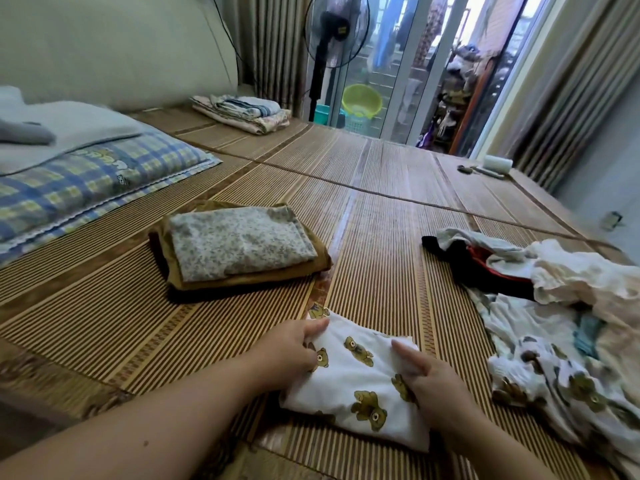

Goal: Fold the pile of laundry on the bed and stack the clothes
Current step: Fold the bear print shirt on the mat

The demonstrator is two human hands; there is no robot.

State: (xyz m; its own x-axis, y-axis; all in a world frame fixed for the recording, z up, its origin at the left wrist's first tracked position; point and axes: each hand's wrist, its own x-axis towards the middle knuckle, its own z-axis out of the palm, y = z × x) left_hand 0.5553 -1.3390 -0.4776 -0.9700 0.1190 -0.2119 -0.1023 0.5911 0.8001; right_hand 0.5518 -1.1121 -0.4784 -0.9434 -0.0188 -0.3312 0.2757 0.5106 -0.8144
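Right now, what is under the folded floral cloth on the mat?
A folded brown garment lies under the floral cloth, its edges showing around it. Its middle is covered, so anything between them cannot be seen.

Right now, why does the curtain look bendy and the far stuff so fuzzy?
Head view: the wide lens bows the curtain near the edge; daylight through the glass door leaves the fan dark and soft; the bear-print cloth looks sharpest; the mat smears at lower left.
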